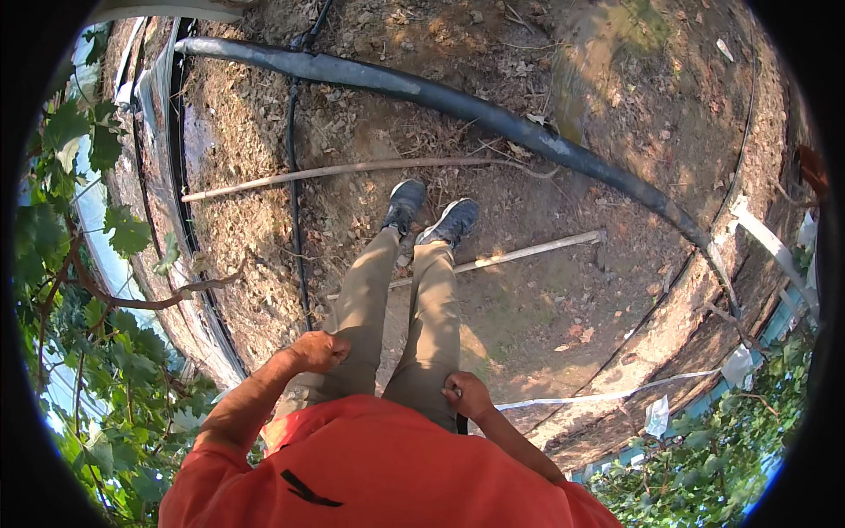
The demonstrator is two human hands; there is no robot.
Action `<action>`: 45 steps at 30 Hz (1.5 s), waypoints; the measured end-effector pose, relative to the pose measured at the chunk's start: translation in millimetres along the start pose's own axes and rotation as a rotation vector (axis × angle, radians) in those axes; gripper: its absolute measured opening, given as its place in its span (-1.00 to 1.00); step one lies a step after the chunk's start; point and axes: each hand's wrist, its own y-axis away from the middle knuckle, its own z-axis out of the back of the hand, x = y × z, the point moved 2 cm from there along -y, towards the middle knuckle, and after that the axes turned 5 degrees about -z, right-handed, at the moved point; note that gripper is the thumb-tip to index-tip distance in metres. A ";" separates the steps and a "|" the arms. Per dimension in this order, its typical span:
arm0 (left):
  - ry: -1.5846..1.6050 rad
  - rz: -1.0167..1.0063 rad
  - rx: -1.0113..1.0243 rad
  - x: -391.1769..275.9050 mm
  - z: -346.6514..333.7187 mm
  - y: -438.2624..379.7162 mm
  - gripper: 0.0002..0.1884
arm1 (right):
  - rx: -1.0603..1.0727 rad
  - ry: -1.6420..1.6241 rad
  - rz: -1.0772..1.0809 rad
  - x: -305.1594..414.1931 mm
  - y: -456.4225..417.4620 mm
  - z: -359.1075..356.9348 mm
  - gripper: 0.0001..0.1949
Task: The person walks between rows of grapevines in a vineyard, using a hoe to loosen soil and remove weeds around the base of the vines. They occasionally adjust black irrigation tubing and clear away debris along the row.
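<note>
My left hand is curled into a fist over the left thigh of my khaki trousers, and nothing shows in it. On the other side, my right hand lies curled against the right thigh, its thumb folded in. A tiny pale spot shows by that thumb, too small to name. Just below the right wrist, a short black strap-like piece hangs beside the trousers. My red shirt fills the bottom of the view. Beyond the legs, my dark sneakers stand on bare soil.
A thick black pipe crosses the ground ahead of my feet. Nearer lie a thin wooden pole and a pale stick. A black drip hose runs along the left. Grapevine leaves and a bare vine branch reach in there.
</note>
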 end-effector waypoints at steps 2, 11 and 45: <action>0.032 -0.032 0.200 -2.7 4.2 6.3 -0.95 | 0.042 0.043 0.087 -0.7 -1.0 1.2 -0.79; 0.050 -0.049 0.494 0.9 -4.9 3.6 -0.94 | 0.788 0.037 0.158 27.4 23.5 6.3 -0.83; -0.543 0.008 -0.218 35.6 53.1 -120.4 -0.64 | -0.443 -1.638 -0.211 -30.4 -475.8 240.1 -0.15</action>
